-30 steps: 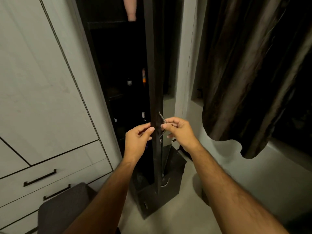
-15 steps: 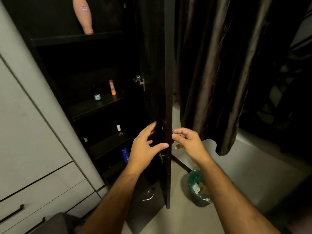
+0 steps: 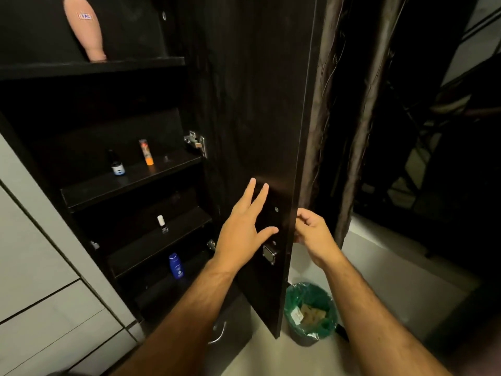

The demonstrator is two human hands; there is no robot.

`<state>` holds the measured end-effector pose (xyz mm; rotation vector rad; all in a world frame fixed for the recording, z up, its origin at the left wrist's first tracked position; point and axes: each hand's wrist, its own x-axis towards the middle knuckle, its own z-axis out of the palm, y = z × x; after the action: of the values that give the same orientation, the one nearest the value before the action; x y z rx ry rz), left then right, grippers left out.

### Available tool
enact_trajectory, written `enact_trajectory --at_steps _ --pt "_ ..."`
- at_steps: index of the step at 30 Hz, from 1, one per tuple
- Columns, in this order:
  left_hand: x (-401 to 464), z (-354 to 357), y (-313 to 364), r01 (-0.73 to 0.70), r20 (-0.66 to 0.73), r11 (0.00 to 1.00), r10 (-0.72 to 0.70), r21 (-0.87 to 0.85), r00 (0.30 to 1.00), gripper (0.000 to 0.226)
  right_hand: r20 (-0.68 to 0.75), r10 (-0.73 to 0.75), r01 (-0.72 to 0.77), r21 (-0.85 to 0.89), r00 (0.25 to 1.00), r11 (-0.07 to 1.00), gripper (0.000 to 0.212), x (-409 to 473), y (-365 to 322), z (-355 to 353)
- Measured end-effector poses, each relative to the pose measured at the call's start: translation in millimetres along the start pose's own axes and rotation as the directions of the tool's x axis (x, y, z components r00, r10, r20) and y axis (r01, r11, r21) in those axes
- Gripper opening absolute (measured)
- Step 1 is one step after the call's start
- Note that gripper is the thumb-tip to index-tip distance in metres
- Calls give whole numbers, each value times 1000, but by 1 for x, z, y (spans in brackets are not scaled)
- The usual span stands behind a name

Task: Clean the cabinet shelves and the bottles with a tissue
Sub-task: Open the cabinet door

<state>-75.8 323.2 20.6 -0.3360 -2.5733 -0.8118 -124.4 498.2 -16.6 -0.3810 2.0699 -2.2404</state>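
From half a second back to now, I see the tall dark wooden cabinet door (image 3: 260, 118) has swung wider, so every shelf is exposed; I judge the opening step nearly done, with no tissue in either hand yet.

Working from the left: pale grey panelled drawers (image 3: 40, 280) flank the dark cabinet. On the top dark shelf (image 3: 122, 65) stands a pale pink bottle (image 3: 84, 25). The next shelf down carries a small dark dropper bottle with a blue label (image 3: 117, 163) and an orange-capped tube (image 3: 146, 152). Lower sit a white-capped nail polish bottle (image 3: 162, 224) and, lowest, a blue bottle (image 3: 176, 266).

My left hand (image 3: 244, 229) lies flat, fingers straight, on the door's inner face. My right hand (image 3: 311, 232) curls round the door's outer edge, gripping it.

Further right a green-lined waste bin (image 3: 310, 310) stands on the pale floor, just beside the door's foot, and a dark brown glossy curtain (image 3: 352, 118) hangs behind.
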Motion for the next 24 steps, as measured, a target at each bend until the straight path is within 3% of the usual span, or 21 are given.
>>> enact_trajectory --at_steps 13,24 --pt "41 71 30 112 -109 989 -102 94 989 100 83 25 -20 -65 996 998 21 53 -5 -60" --pt "34 82 24 185 -93 978 -177 92 980 92 75 15 -7 -106 997 994 21 53 16 -67"
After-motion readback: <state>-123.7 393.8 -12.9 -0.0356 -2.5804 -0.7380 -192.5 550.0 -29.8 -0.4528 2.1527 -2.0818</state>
